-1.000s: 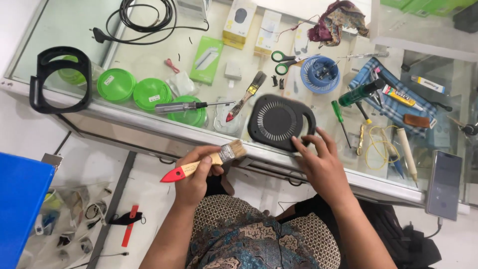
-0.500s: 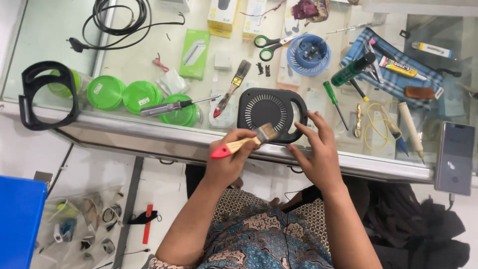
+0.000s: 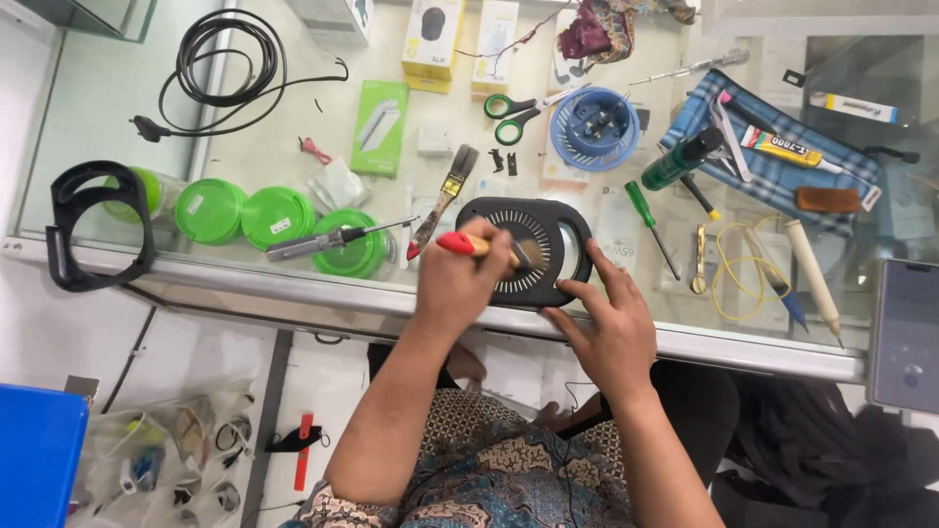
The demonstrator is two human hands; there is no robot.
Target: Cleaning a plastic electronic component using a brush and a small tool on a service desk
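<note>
Head view, reading from the left hand's grip outward: far to its left a black ring-shaped frame (image 3: 95, 227) hangs over the counter edge, then three green round lids (image 3: 279, 216) sit in a row, with a grey screwdriver (image 3: 337, 240) lying just left of the knuckles. The left hand (image 3: 460, 286) is closed around a red-handled brush (image 3: 477, 246), whose bristles rest on the black oval grille (image 3: 528, 251) directly ahead of the fingers. A second brush (image 3: 442, 199) lies just beyond that hand, unused. The right hand (image 3: 608, 328) has no grasp; its fingers are spread and press the grille's near right rim against the glass counter (image 3: 293, 147). In my judgement the brushing goes best with short strokes along the radial slots while the right hand pins the grille flat. Further right of the grips lie one green-handled screwdriver (image 3: 649, 217), one pair of green-handled scissors (image 3: 518, 110), one blue round tray (image 3: 595, 127) and a coil of yellow cord (image 3: 740, 275).
</note>
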